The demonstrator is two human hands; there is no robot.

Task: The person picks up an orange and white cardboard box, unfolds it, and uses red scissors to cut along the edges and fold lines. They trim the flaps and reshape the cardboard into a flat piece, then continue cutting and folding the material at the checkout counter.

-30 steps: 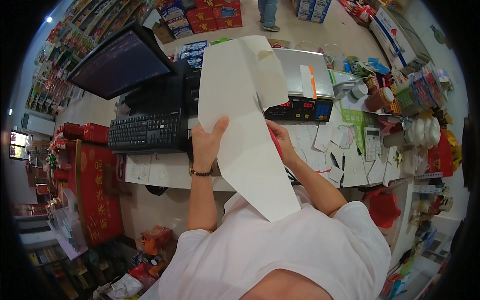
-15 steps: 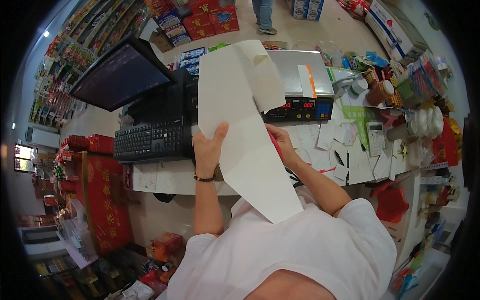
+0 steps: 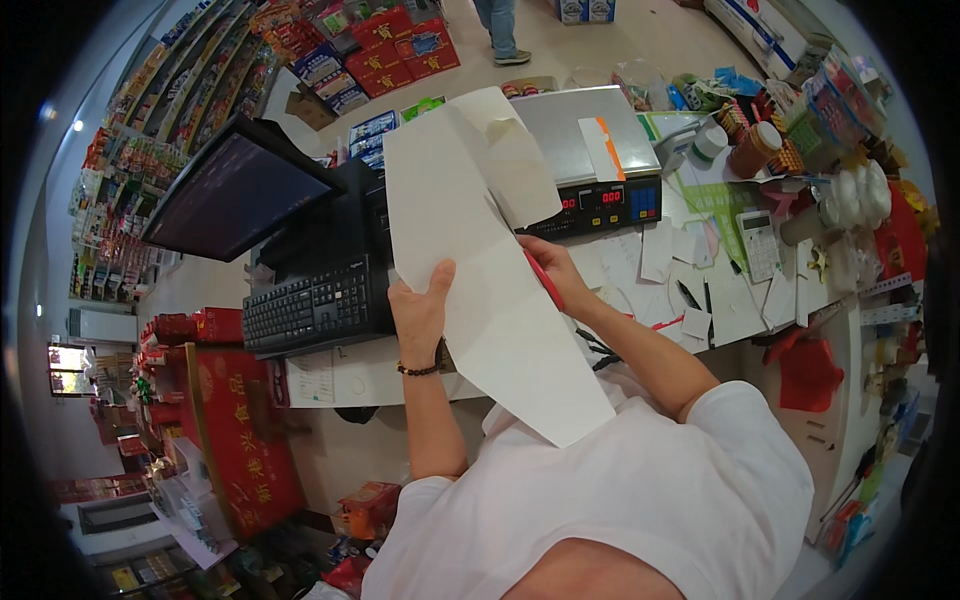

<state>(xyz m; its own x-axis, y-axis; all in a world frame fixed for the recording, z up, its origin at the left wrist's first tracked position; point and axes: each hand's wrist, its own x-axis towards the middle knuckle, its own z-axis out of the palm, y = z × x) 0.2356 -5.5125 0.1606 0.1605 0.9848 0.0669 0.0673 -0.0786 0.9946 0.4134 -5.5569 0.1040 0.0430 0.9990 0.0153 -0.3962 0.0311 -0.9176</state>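
A large stiff white paper sheet (image 3: 500,330) is held up at a slant over the counter's front edge, its lower corner against my white shirt. My left hand (image 3: 418,315) grips the sheet's left edge, thumb on top and fingers underneath. By the right edge, my right hand (image 3: 562,275) is closed around red-handled scissors (image 3: 543,280); the sheet hides most of the blades. Above that hand a slit runs into the sheet, and a curled flap (image 3: 522,170) hangs to the right of it.
A black keyboard (image 3: 310,305) and monitor (image 3: 240,185) stand to the left. Beyond the sheet is a weighing scale (image 3: 600,140) with an orange-edged card on it. Paper slips, pens, a calculator (image 3: 760,245) and jars cover the right side. A person's legs (image 3: 502,30) show far off.
The whole view has turned slightly, shifting the surroundings. Both hands keep their holds on the sheet and the scissors, with little visible change in the slit.
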